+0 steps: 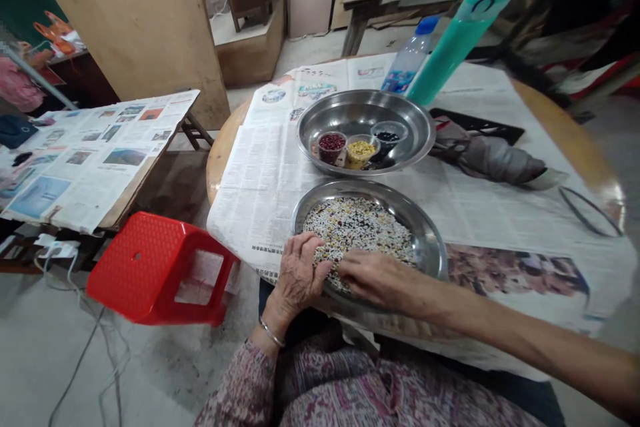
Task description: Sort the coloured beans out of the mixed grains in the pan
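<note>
A steel pan (430, 240) near me holds a flat layer of mixed white, dark and red beans (363, 227). My left hand (300, 270) rests on the pan's near-left rim with curled fingers touching the beans. My right hand (377, 277) lies over the near edge, fingertips pinched down among the beans; what they hold is too small to make out. A second steel pan (410, 120) behind holds three small cups: red beans (331, 143), yellow beans (361, 149), black beans (387, 137).
Newspaper covers the round table (225, 147). A plastic bottle (407, 63), a teal bottle (460, 37) and a folded grey umbrella (490, 160) lie beyond the pans. A red stool (150, 260) stands at my left, beside a second newspaper-covered table (85, 160).
</note>
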The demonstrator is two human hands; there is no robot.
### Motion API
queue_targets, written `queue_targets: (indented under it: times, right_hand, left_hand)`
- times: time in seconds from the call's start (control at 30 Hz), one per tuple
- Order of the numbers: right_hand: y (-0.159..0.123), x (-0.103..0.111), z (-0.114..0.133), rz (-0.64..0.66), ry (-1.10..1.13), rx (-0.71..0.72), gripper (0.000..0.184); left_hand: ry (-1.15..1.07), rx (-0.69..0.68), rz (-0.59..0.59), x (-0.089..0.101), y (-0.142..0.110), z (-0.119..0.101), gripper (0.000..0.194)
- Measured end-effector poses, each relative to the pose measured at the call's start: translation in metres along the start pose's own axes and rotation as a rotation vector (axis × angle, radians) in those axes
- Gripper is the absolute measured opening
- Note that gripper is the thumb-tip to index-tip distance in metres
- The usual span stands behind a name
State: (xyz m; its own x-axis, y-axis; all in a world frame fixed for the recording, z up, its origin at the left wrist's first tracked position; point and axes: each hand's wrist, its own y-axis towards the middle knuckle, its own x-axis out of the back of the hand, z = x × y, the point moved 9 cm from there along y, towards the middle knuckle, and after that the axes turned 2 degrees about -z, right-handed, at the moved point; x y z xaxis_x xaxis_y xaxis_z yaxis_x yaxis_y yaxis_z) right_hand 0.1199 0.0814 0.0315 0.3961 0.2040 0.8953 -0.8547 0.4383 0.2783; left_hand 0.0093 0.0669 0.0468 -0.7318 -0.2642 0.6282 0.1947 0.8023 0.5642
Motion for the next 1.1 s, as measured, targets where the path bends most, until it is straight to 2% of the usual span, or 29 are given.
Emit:
queue_targets:
  times: [0.07,0.1,0.17,0.27,0.33,0.4,0.5,0.57,0.6,0.7,0.8,0.9,0.97,1.03,1.1]
  right_hand:
    - [-0.004,-0.013,0.000,0.018,-0.035,-0.015,0.017]
    - [-0.001,-0.012,-0.008,0.005,-0.058,-0.035,0.017]
    - [0.010,-0.002,-0.033,-0.036,-0.111,-0.108,0.018]
    - [0.029,0.020,-0.080,-0.082,-0.203,-0.326,0.020]
    - [0.039,0.027,-0.094,-0.099,-0.256,-0.439,0.021]
    - [0.047,0.024,-0.086,-0.108,-0.266,-0.440,0.023]
    - [0.050,0.007,-0.044,-0.083,-0.178,-0.227,0.020]
    - [0.039,-0.001,-0.021,-0.061,-0.133,-0.092,0.015]
    - [0.031,-0.001,-0.016,-0.062,-0.141,-0.068,0.012]
    - [0.001,0.015,-0.025,-0.138,-0.231,-0.147,0.016]
    - [-0.031,0.043,-0.042,-0.315,-0.256,-0.289,0.023]
    - [-0.053,0.055,-0.048,-0.436,-0.295,-0.413,0.022]
    - [-0.060,0.054,-0.046,-0.459,-0.337,-0.460,0.020]
    - [-0.061,0.051,-0.044,-0.494,-0.326,-0.477,0.019]
    - [-0.063,0.053,-0.044,-0.567,-0.269,-0.493,0.020]
  left_hand:
    - [0.009,0.015,0.017,-0.001,0.000,0.002,0.025]
    - [0.012,0.027,0.025,-0.001,0.000,0.003,0.024]
    - [0.012,0.039,0.032,-0.002,0.001,0.004,0.023]
    - [0.009,0.027,0.023,-0.001,0.002,0.003,0.022]
    - [0.009,0.020,0.014,0.000,0.002,0.003,0.022]
    - [0.015,0.014,0.008,0.000,0.002,0.003,0.021]
    - [0.034,0.009,-0.001,0.002,0.002,0.002,0.021]
    - [0.037,0.010,0.003,0.004,0.003,0.000,0.021]
    - [0.037,0.011,0.014,0.006,0.004,-0.002,0.022]
    - [0.083,0.012,0.104,0.007,0.012,-0.007,0.032]
    - [0.230,0.018,0.283,-0.002,0.021,-0.011,0.058]
    - [0.405,0.091,0.458,-0.014,0.029,-0.007,0.080]
    - [0.481,0.150,0.534,-0.022,0.031,-0.003,0.074]
    - [0.465,0.173,0.569,-0.031,0.032,-0.002,0.051]
    - [0.358,0.175,0.549,-0.041,0.033,-0.004,0.029]
